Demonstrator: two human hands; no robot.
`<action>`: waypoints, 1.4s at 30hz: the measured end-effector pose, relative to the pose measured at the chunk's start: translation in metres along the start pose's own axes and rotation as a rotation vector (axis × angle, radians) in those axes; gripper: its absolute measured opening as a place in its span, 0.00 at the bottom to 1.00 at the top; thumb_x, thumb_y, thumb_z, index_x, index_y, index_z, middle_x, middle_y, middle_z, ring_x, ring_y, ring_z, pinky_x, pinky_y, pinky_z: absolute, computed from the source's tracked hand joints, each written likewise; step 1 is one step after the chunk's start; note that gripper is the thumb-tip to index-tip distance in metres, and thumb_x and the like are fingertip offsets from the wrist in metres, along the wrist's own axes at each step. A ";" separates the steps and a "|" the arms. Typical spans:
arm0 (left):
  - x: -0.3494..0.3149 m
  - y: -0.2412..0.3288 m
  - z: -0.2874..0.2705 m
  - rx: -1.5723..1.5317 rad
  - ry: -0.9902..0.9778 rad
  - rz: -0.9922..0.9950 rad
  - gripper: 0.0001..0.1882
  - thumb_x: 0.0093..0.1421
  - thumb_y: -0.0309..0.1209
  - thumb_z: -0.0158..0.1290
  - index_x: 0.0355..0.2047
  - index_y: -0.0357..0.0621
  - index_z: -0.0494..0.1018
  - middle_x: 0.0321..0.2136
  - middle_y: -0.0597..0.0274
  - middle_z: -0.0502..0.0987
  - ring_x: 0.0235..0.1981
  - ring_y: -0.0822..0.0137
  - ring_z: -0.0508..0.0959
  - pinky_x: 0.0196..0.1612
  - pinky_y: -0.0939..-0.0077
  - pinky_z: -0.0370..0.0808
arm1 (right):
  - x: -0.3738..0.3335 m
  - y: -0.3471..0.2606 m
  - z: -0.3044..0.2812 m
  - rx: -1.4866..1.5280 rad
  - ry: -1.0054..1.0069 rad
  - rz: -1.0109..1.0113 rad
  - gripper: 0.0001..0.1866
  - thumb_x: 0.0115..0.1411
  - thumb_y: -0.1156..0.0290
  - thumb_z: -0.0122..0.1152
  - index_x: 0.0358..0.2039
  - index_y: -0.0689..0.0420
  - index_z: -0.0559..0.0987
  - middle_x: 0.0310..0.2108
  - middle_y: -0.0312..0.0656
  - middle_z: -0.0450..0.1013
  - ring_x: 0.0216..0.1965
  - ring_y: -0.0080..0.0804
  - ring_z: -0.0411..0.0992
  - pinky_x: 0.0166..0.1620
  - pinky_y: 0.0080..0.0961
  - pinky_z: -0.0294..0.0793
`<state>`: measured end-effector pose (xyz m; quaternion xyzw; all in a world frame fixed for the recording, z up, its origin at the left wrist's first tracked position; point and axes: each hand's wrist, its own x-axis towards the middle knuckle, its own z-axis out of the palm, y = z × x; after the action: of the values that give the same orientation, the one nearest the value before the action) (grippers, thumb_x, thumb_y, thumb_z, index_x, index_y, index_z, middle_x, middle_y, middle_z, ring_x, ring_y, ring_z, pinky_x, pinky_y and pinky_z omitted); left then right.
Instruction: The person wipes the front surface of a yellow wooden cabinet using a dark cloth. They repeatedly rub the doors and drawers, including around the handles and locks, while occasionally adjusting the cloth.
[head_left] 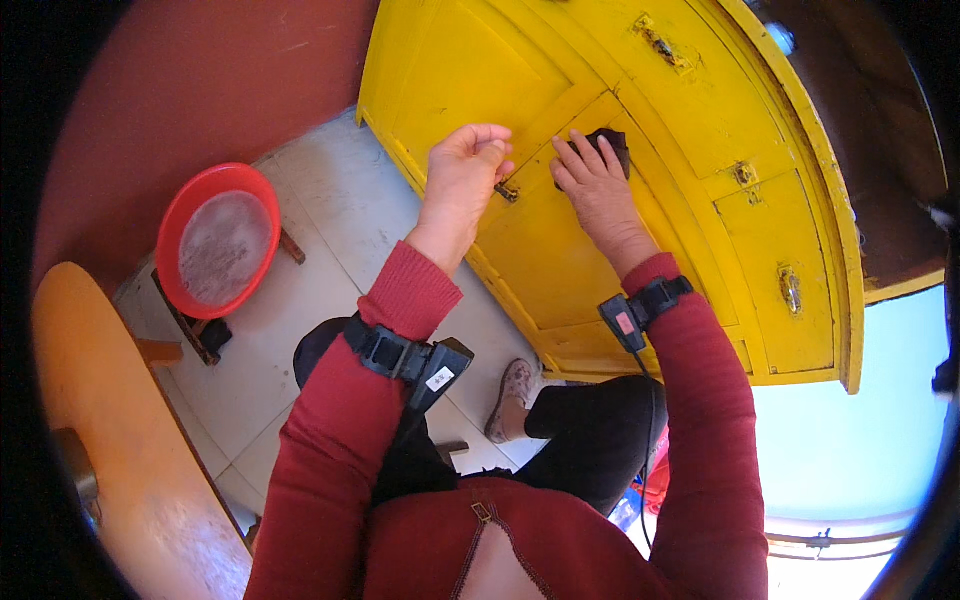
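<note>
My right hand (598, 190) presses a dark cloth (617, 146) against a door of the yellow cabinet (535, 270). Its fingers lie over the cloth, which shows past the fingertips. My left hand (462, 180) is closed, fingers curled toward the thumb, in front of the cabinet doors. Whatever those fingers hold, if anything, is hidden. Just beside them a small dark metal door handle (508, 192) sticks out from the door. More worn metal pulls, such as one drawer handle (662, 46), sit on the cabinet's drawers.
A red basin (268, 255) of murky, foamy water stands on a low stool (291, 248) to the left. At the lower left is an orange wooden tabletop (130, 440). Pale tiles (330, 215) cover the floor, and a reddish wall (210, 90) rises behind the basin.
</note>
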<state>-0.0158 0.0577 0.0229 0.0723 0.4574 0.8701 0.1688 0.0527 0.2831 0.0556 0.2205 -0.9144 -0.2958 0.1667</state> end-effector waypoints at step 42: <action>0.008 0.012 -0.006 -0.158 0.155 -0.013 0.08 0.68 0.24 0.53 0.45 0.43 0.79 0.37 0.63 0.81 0.35 0.74 0.80 0.42 0.79 0.77 | 0.038 -0.004 0.026 0.052 0.126 0.078 0.18 0.58 0.69 0.57 0.50 0.52 0.80 0.62 0.46 0.71 0.67 0.46 0.65 0.69 0.48 0.62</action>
<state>-0.0271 0.0500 0.0289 -0.0118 0.3997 0.9052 0.1439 0.0101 0.2733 0.0402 0.2072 -0.9173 -0.2507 0.2297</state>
